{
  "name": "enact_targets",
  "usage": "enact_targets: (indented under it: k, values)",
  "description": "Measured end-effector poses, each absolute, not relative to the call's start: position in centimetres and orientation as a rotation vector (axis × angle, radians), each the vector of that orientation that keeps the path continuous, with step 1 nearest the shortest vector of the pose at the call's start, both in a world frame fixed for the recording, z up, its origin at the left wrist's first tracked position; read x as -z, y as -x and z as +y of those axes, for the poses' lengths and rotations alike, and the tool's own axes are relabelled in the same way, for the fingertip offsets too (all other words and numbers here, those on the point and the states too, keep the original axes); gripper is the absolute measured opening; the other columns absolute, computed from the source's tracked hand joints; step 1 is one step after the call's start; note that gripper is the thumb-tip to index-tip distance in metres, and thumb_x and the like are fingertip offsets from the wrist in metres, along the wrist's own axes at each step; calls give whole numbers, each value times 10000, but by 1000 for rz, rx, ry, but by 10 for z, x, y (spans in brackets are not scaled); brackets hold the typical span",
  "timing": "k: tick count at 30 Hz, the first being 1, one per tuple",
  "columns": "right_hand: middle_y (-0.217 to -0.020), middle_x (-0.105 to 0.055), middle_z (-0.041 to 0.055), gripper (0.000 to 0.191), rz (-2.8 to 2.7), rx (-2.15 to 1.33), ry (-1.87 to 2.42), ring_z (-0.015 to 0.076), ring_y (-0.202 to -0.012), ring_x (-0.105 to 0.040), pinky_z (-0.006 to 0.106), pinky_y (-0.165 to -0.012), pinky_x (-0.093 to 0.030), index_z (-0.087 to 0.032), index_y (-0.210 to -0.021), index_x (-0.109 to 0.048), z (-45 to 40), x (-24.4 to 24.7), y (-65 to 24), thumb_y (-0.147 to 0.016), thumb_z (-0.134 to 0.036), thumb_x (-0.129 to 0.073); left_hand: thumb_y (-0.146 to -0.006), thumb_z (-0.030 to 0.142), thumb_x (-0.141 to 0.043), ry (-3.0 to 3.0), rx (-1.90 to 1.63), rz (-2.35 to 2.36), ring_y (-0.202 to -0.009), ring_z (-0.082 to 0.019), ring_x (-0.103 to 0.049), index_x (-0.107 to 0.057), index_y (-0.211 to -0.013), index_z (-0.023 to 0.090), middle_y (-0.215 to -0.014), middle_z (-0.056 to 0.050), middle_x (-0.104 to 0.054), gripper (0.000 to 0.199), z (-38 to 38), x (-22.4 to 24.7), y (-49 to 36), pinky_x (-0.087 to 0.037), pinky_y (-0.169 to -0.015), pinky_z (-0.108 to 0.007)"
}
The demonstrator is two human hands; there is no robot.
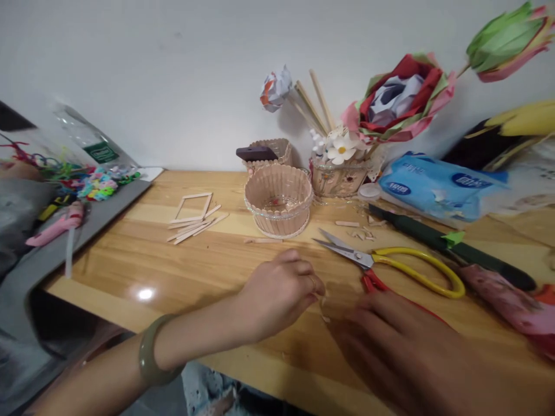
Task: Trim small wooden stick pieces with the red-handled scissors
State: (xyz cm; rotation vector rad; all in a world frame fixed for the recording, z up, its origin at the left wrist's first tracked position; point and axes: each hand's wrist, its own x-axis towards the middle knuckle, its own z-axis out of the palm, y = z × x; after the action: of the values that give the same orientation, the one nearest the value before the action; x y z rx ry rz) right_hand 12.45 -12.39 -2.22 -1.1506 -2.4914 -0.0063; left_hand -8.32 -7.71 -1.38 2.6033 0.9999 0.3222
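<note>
My left hand (277,294) hovers over the middle of the table with its fingers curled and pinched together. Whatever lies between the fingertips is too small to make out; little wood chips (325,318) show just below them. Smeared by motion, my right hand (403,335) is beside the scissors (359,257), which lie spread with one yellow and one red handle. It partly covers the red handle, and its grip is hidden. Beyond my left hand stands a round basket (277,202) of craft sticks. Loose craft sticks (197,228) lie near a square stick frame (195,207).
At the back are a phone (256,153), a stick pot with flowers (340,176) and a blue tissue pack (433,185). A dark green-handled tool (455,245) lies right. A pink glue gun (58,224) rests on the grey surface at left, near another person's sleeve (21,214).
</note>
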Motion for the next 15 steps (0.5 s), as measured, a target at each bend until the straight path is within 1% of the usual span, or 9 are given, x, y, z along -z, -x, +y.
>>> enact_targets:
  k: [1,4,6,11,13,15]
  values:
    - [-697,-554,3,295,-2504,-43,1182,156,-600,-556,276,-471,-423,-243,-743,-551,-126,24,-118,-925,-222,-319,-868,209,-501,-2618,-312,987,-764,-161,-541,-660,-848,178,-784,-16,-662,163,-75,13,83,-416,-725,-282]
    - [-737,-551,1,190,-2525,-164,1237,164,-636,-567,272,-487,-433,-233,-786,-541,-128,30,-105,-902,-228,-390,-861,209,-511,-2654,-305,956,-765,-163,-546,-662,-854,172,-780,-21,-665,156,-69,14,84,-413,-737,-283]
    - [-733,-546,-3,165,-2524,-134,1249,163,-627,-563,268,-481,-418,-228,-775,-533,-126,36,-102,-890,-228,-415,-852,207,-523,-2657,-309,956,-761,-160,-551,-663,-859,163,-781,-23,-670,147,-66,14,85,-413,-740,-279]
    - [-706,-555,-11,180,-2527,21,1227,131,-520,-533,252,-397,-330,-216,-785,-547,-122,46,-100,-903,-227,-412,-841,201,-536,-2666,-355,948,-755,-156,-560,-667,-851,165,-776,-21,-671,137,-63,17,87,-415,-737,-274]
    - [-714,-569,-1,192,-2538,27,1182,135,-549,-552,250,-417,-355,-207,-809,-558,-120,45,-101,-918,-218,-400,-844,209,-535,-2666,-348,952,-748,-156,-565,-669,-843,163,-772,-20,-674,142,-63,19,88,-416,-745,-277]
    - [-732,-581,9,222,-2534,-60,1153,137,-602,-573,244,-474,-413,-202,-822,-564,-118,43,-102,-933,-214,-372,-844,213,-537,-2664,-344,957,-744,-154,-570,-671,-836,160,-766,-20,-675,144,-63,20,88,-416,-751,-279]
